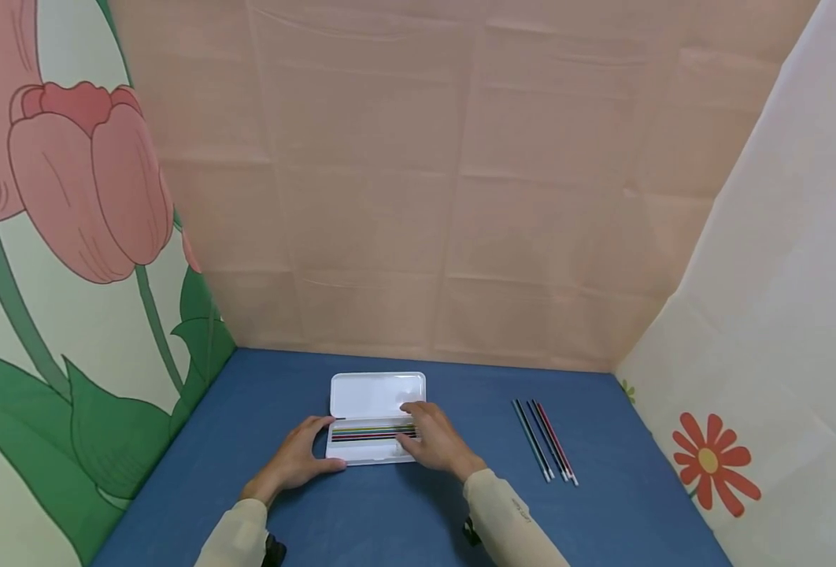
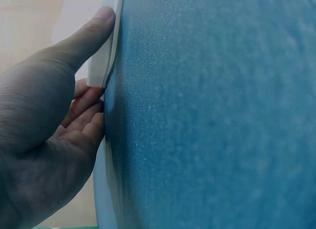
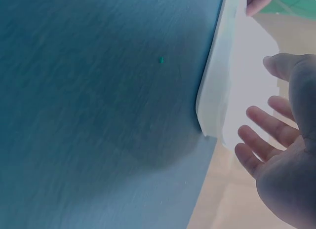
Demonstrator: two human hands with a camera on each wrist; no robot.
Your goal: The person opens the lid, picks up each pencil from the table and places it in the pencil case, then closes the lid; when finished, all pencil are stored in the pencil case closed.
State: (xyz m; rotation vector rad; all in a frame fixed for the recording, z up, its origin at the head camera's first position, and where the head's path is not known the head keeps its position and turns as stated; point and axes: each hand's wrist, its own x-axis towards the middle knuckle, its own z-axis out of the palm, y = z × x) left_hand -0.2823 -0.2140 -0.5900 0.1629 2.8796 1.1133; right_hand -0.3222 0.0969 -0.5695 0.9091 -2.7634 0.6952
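Your left hand (image 1: 296, 457) spans the 9 o'clock end of the white case (image 1: 368, 453), gripping it with the thumb on the side near you and the fingers round toward the far corner. Your right hand (image 1: 441, 442) is at the case's 3 o'clock end, palm turned inward, its thumb well apart from the lightly bent, spread fingers; nothing shows in its grasp. You have it over the case, but I cannot tell whether a fingertip touches anything there. Your two hands are apart, with the case between them.

Inside the case, coloured pencils (image 1: 364, 434) lie side by side, running from 9 to 3 o'clock, your right thumb in front of their far ends. The lid (image 1: 375, 394) is folded back at 12 o'clock.

Past your right hand, at 3 o'clock from the case, several loose pencils (image 1: 557, 443) lie on the blue table (image 1: 361, 512), slanting from 11 to 5 o'clock, pale tips toward you. Pale sleeves (image 1: 510, 520) cover your forearms.

Farther out, a tan sheet (image 1: 425, 197) hangs at 12 o'clock, a printed pink tulip (image 1: 88, 177) at 10, and a red flower (image 1: 707, 461) on a white sheet (image 1: 779, 315) at 3.
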